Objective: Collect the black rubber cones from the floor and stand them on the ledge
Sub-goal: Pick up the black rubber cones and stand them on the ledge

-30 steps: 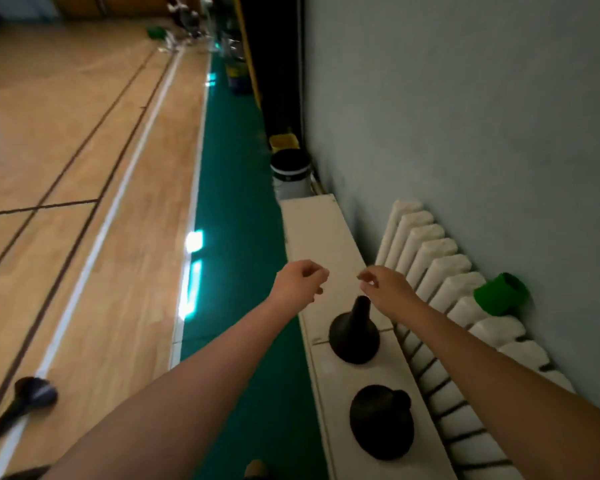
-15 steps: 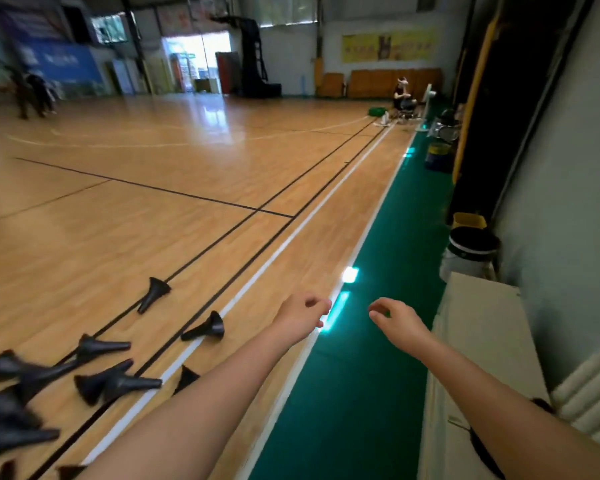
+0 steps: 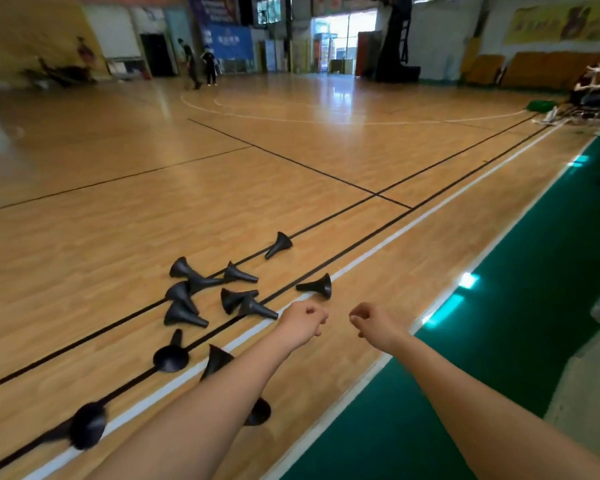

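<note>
Two bare forearms stretched forward from the bottom edge toward mid-frame. Left hand just below centre, fingers loosely curled, nothing held, clear of every cone. Right hand just to its right, likewise loosely curled and empty, near the other hand but not touching it. Black rubber cones scattered over the wooden floor, left of and above the hands, most on their sides, around the black lines and the white line that run diagonally toward the upper right. Lone cone directly above the left hand, on its side, wide base to the right. Farthest cone higher up, beside a black line, narrow tip toward the lower left. Tight cluster at centre left, several cones overlapping or touching. Two more cones partly hidden behind the left forearm in the lower middle. Blurred cone at lower left, across a black line. Green strip down the right side, pale ledge at the lower right edge. Standing people small in the upper left, a seated person at upper right.
</note>
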`<control>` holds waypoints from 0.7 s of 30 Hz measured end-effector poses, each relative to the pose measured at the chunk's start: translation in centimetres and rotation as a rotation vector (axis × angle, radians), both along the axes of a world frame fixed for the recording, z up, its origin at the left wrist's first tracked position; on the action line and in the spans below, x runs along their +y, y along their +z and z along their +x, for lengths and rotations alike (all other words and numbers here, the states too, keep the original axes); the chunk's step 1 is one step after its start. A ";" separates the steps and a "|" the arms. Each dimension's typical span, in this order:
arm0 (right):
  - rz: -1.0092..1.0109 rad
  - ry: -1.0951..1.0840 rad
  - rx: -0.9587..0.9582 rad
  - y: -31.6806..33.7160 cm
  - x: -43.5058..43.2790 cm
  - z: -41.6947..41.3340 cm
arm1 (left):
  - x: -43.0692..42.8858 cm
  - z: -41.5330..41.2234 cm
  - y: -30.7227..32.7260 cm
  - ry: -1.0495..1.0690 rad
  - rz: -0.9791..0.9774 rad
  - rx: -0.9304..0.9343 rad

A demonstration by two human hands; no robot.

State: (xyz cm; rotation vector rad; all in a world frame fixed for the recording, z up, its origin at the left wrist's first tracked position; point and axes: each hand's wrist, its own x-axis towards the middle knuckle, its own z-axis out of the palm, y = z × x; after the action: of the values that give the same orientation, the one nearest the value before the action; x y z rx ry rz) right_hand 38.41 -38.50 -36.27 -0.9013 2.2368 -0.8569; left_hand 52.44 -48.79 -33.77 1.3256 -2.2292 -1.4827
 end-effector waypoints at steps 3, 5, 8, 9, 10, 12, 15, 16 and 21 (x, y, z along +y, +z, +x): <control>0.004 0.076 0.011 0.1 -2.5 2.7 | -2.3 4.1 -0.3 0.087 0.019 0.007; 0.020 0.124 0.007 0.1 -4.0 4.1 | -3.3 6.2 -0.7 0.143 0.034 -0.004; 0.053 0.166 -0.062 -0.2 -6.3 5.5 | -4.5 8.8 -1.6 0.211 0.105 -0.038; 0.066 0.171 -0.092 -0.5 -7.0 5.8 | -4.9 9.4 -1.7 0.236 0.135 -0.039; 0.080 0.183 -0.109 -0.8 -7.9 6.1 | -5.3 10.2 -2.0 0.267 0.164 -0.038; 0.112 0.220 -0.108 -1.4 -10.0 6.4 | -6.4 11.3 -2.3 0.333 0.216 -0.039; 0.148 0.287 -0.073 -1.9 -13.9 6.5 | -8.3 12.4 -2.0 0.439 0.276 -0.051; 0.149 0.316 -0.069 -2.0 -15.3 6.4 | -9.1 12.5 -1.8 0.478 0.297 -0.045; 0.184 0.472 -0.043 -1.7 -20.3 5.5 | -13.5 9.2 0.0 0.547 0.287 -0.019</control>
State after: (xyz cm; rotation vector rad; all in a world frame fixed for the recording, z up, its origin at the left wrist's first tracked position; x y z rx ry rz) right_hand 43.90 -58.80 -38.00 -1.2362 1.9082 -0.4409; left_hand 61.59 -62.25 -33.74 1.8447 -1.5057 -1.5964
